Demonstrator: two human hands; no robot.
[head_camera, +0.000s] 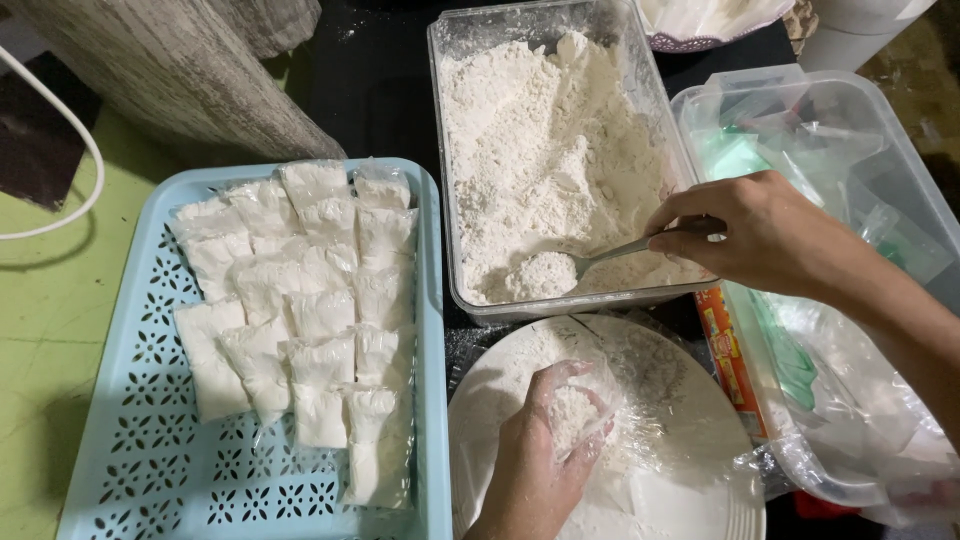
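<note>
My right hand (760, 235) grips a metal spoon (570, 268) whose bowl is heaped with white flour, low inside a clear rectangular tub (450, 160) of flour (545, 150). My left hand (535, 450) holds a small clear plastic bag (585, 400) open, partly filled with flour, over a white plate (700, 480) dusted with flour. To the left, a light blue perforated tray (130, 430) carries several filled flour packets (300, 310) laid in rows.
A large clear plastic bin (850, 150) with plastic bags stands at the right, a red-orange packet (728, 350) beside it. A grey wooden post (170, 70) rises at the top left, with a white cable (70, 130) on the green surface.
</note>
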